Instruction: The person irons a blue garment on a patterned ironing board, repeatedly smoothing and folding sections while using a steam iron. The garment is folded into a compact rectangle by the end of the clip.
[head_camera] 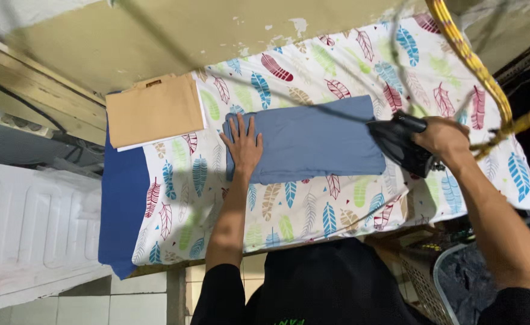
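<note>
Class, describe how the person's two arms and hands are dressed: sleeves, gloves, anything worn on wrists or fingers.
Both hands, left hand and right hand, are bare, without gloves. No watch or ring shows. Both forearms are uncovered, with black sleeves ending near the elbows.
</note>
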